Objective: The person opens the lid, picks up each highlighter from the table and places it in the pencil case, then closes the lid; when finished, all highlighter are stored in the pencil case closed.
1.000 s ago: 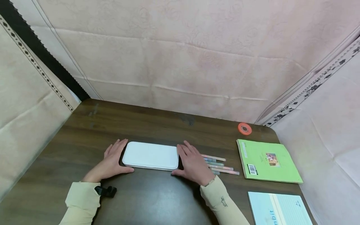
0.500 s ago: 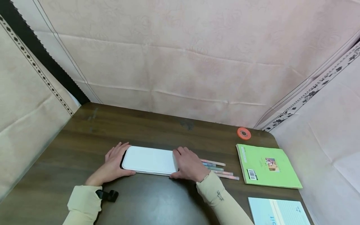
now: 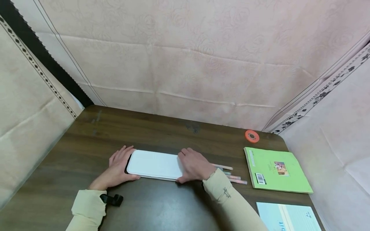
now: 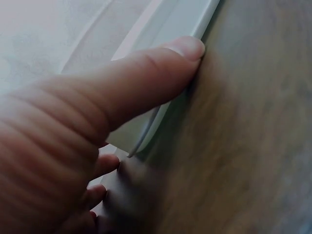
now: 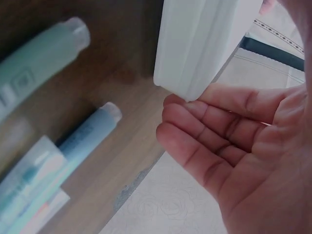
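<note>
A flat white case (image 3: pixel 154 164) with rounded corners lies on the dark wooden table. My left hand (image 3: pixel 117 170) grips its left end, fingers along the far left side and thumb on the front edge. In the left wrist view that thumb (image 4: pixel 161 73) presses on the side of the case (image 4: pixel 183 22), close to the table. My right hand (image 3: pixel 195 165) covers the right end, its thumb at the front edge and its fingers curled at the far edge. In the right wrist view, bent fingers (image 5: pixel 204 136) meet the corner of the case (image 5: pixel 197 48).
Several pastel pens (image 3: pixel 237 181) lie right of the case, partly hidden by my right hand and sleeve. Farther right are a green book (image 3: pixel 274 179) and a light blue notebook (image 3: pixel 295 213). An orange ring-shaped roll (image 3: pixel 252 136) sits near the back edge. Cloth walls (image 3: pixel 185 73) surround the table.
My right hand has slid left over the right end of the case, and its fingers curl more. The left hand stays at the left end. The view has tilted up slightly.
</note>
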A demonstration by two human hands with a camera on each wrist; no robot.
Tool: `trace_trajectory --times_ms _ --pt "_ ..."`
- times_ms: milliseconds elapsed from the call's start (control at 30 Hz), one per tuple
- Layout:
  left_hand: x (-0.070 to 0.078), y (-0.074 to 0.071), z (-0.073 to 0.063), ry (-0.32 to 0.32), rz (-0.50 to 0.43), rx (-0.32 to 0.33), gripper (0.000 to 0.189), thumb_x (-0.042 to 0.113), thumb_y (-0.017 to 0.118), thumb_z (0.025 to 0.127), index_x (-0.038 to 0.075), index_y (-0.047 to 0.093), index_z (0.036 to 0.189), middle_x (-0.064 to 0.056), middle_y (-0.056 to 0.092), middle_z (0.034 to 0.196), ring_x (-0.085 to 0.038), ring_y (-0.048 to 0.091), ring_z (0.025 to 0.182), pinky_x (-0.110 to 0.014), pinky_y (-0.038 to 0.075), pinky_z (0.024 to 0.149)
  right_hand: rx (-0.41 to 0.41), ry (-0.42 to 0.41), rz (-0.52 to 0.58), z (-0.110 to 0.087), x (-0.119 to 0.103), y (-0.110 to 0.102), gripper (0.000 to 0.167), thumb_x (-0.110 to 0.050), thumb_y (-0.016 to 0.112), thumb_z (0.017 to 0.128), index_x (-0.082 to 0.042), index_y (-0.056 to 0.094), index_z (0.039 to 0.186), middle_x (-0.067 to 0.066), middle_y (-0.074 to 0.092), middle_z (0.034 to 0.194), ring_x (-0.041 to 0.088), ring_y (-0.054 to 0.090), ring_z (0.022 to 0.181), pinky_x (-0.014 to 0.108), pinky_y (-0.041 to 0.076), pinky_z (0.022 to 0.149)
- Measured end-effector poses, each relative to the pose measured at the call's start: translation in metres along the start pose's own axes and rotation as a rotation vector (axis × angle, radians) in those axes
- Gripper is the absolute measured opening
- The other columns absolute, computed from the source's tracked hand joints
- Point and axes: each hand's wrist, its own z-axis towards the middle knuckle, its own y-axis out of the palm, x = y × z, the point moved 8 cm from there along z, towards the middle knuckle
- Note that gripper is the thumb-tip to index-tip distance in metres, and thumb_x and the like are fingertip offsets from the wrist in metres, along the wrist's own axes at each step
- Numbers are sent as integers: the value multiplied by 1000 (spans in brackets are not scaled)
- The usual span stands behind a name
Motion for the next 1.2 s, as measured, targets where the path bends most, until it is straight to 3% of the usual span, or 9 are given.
trace_trajectory --times_ms 233,400,600,767,867,1000,1100,1200 --pt "1 2 0 4 11 17 102 51 85 70 3 34 145 -24 30 154 -49 15 144 -67 10 106 -22 -33 7 1 3 -1 79 -66 74 71 -8 56 121 6 59 116 20 53 101 33 50 94" --pt "0 1 1 -5 1 12 103 51 85 70 3 33 145 -23 29 155 -49 14 144 -66 8 107 -24 -57 78 0 8 -4 72 -61 73 72 -8 60 119 3 59 108 15 52 92 30 51 84" --pt "0 0 1 -20 -6 -3 104 49 85 71 0 32 146 -25 28 155 -49 12 145 -67 7 108 -67 -69 310 -3 20 -6 65 -57 69 81 -9 64 125 3 63 120 13 57 100 30 51 87" --pt "1 0 0 -34 5 -17 101 48 83 72 -2 33 144 -26 30 152 -49 12 144 -66 7 109 38 -100 635 -2 38 -19 30 -43 65 93 -16 72 106 -1 68 106 15 62 91 31 53 81" --pt "2 -1 -1 -37 20 -11 99 50 84 71 1 35 142 -25 31 151 -49 14 144 -67 8 108 111 -57 823 -1 53 -22 21 -37 63 96 -18 71 100 2 69 97 19 62 83 33 54 76" --pt "1 1 1 -45 38 -4 101 57 84 66 6 37 140 -23 31 152 -47 16 144 -66 9 108 189 56 997 1 72 -16 18 -32 61 98 -17 67 107 7 69 101 28 67 88 41 58 80" --pt "2 2 1 -52 62 2 103 63 84 62 8 40 137 -23 32 152 -47 18 143 -66 10 109 233 133 1052 4 83 -10 16 -27 59 100 -19 66 111 4 68 105 30 69 92 44 58 81" --pt "1 4 2 -50 83 3 104 65 84 60 9 40 136 -23 32 152 -47 19 143 -66 10 109 257 194 1032 9 90 -7 18 -27 56 101 -19 67 114 3 69 108 28 70 92 42 59 81"
